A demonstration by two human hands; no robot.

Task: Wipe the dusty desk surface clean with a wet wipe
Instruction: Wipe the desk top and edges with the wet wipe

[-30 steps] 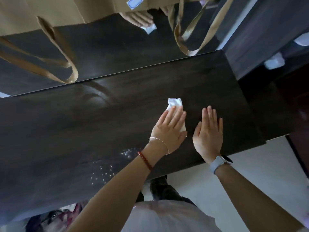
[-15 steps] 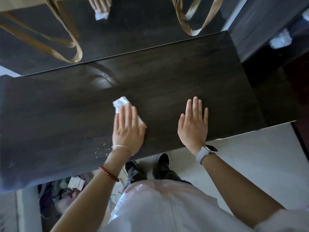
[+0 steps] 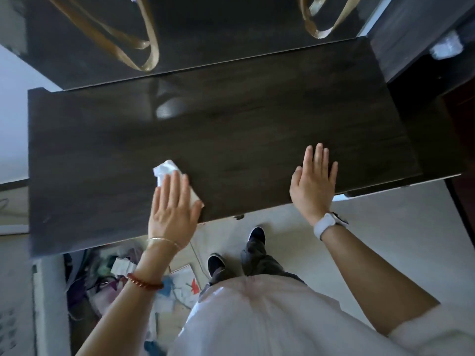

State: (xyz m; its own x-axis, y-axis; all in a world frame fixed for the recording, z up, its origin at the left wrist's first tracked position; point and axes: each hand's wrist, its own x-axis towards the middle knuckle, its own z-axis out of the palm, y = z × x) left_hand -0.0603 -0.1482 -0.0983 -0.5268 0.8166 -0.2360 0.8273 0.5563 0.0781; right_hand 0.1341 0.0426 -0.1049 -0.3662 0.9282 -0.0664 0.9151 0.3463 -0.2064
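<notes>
We look straight down on a dark wood-grain tabletop [image 3: 231, 140] that runs from left to right across the view. Our left hand [image 3: 172, 214] lies flat near its near edge, fingers straight and close together, pressing a crumpled white wet wipe [image 3: 167, 172] onto the wood. Most of the wipe sits under the fingers; a bunched white corner sticks out past the fingertips on the far left side, and a small edge shows beside the thumb. Our right hand [image 3: 314, 181] rests palm-down on the tabletop well to the right of the wipe, fingers straight and slightly spread, holding nothing, with its heel at the near edge.

On the left wrist we wear a thin gold bracelet [image 3: 164, 241] and, further up the forearm, a red beaded bracelet [image 3: 144, 282]. A white smartwatch [image 3: 326, 224] sits on the right wrist.

Beyond the far edge of the tabletop stands a mirror [image 3: 218, 29], in which looped tan bag straps [image 3: 144, 44] show. A pale glare patch lies on the wood near the far edge. Below the near edge we see a light floor [image 3: 385, 227], our dark shoes [image 3: 216, 263] and our white shirt [image 3: 257, 319]. Under the left part of the tabletop lies a jumble of papers and cloth [image 3: 115, 276] that we cannot make out clearly.
</notes>
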